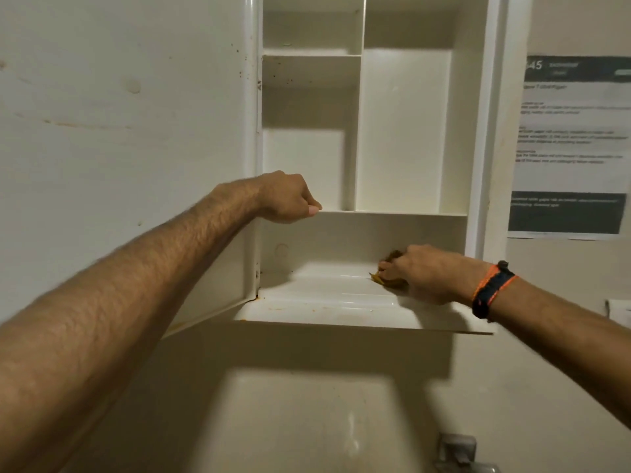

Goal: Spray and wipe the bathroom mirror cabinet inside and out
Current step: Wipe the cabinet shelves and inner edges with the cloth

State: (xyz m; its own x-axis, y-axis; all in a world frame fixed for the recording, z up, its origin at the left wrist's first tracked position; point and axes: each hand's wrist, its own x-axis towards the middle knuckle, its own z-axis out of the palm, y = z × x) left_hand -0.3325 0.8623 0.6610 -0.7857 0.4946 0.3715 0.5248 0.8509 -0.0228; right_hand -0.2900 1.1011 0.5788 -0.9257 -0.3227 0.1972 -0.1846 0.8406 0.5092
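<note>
Head view, cabinet [403, 131]: door open; bottom ledge [327, 302] under your cloth [392, 279].
Right hand [430, 273]: fingers curled, pressing the cloth down; drag it flat towards the stained front-left corner.
Left hand [288, 198]: curled on the shelf edge [392, 213]; brace lightly.

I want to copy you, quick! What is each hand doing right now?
Left hand: grips the shelf edge.
Right hand: presses a brown cloth onto the bottom shelf.
</note>
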